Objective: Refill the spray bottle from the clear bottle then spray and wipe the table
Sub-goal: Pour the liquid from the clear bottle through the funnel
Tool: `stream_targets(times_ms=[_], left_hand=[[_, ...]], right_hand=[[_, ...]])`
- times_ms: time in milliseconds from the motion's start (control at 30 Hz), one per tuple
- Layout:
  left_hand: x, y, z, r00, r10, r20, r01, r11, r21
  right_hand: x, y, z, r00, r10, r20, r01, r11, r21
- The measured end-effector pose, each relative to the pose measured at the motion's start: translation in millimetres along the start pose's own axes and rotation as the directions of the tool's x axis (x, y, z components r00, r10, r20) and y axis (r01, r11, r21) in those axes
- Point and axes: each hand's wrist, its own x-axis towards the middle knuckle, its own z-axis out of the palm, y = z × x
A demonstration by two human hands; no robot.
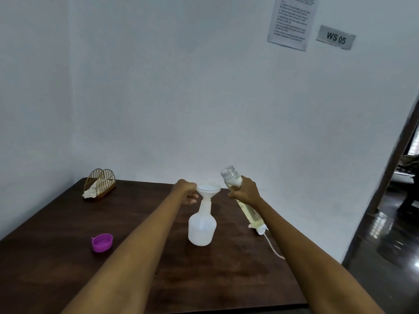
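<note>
Table (68, 264): dark brown wood, faint grain & a dull sheen. Spray bottle (201, 227): milky white, translucent, w/ a white funnel (208, 189) in its neck. Clear bottle (240, 196): see-thru, pale yellow liquid inside, whitish near the neck. Cap (102, 242): bright purple-magenta. Wire holder (101, 183): gold-brass, thin bars in an arch pattern, cream cloth (90, 193) in it. Wall (181, 87): plain off-white w/ a bluish cast. Paper sheet (292, 21): white, black print. Sign (336, 37): grey-white, black "WS 05".
</note>
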Motion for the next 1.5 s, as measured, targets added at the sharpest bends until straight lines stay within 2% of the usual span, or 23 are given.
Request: stream_targets(times_ms=[200,467,600,733,933,1500], left_hand=[[1,1,-4,1.000,-0.008,0.017,0.011,0.978,-0.209],[2,4,1,0.996,-0.058,0.066,0.073,0.963,-0.260],[2,5,-2,0.996,-0.079,0.046,0.089,0.950,-0.301],[4,4,-4,0.999,-0.054,-0.008,0.049,0.947,-0.316],[8,-3,-1,0.996,-0.034,-0.087,0.005,0.950,-0.312],[9,1,1,0.992,0.015,-0.123,-0.046,0.966,-0.256]], right_hand=[[1,1,1,0.999,-0.007,0.040,0.009,1.000,-0.030],[5,10,0,1.000,0.009,0.016,-0.008,0.997,-0.082],[6,7,-1,1.000,0.002,0.015,0.000,0.994,-0.107],[8,3,-1,0.999,-0.027,0.026,0.030,0.991,-0.132],[6,-4,-4,0.991,-0.056,0.119,0.080,0.977,-0.200],[14,-5,-6,0.990,-0.050,0.131,0.093,0.931,-0.354]])
